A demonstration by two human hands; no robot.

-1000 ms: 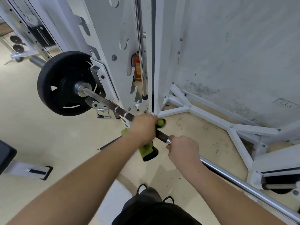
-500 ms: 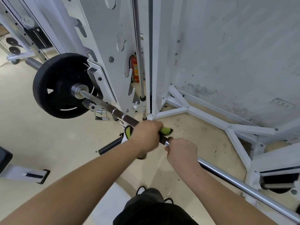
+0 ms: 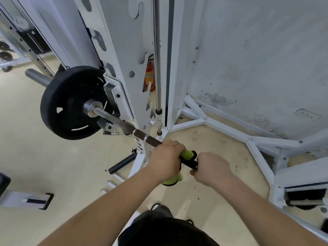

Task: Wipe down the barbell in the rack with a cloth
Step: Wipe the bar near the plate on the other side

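- Left fingers are curled tight over the green cloth, clamping it round the bar, with the left hand knuckles-up.
- The right hand is closed on bare steel just at 4 o'clock of the cloth. Its fingertips are tucked under, so we cannot tell how they lie.
- A second ago we saw bare bar between the hands; now the cloth fills that gap.
- The cloth's tail was gathered up half a second ago and hangs again at 6 o'clock below the left hand.
- We read this as a twisting scrub on one patch, edging toward the steadying right hand.
- The bar sits in the rack, running from the plate at 10 o'clock down to 4 o'clock.
- By our judgement, most of the bar's length is yet to be covered.
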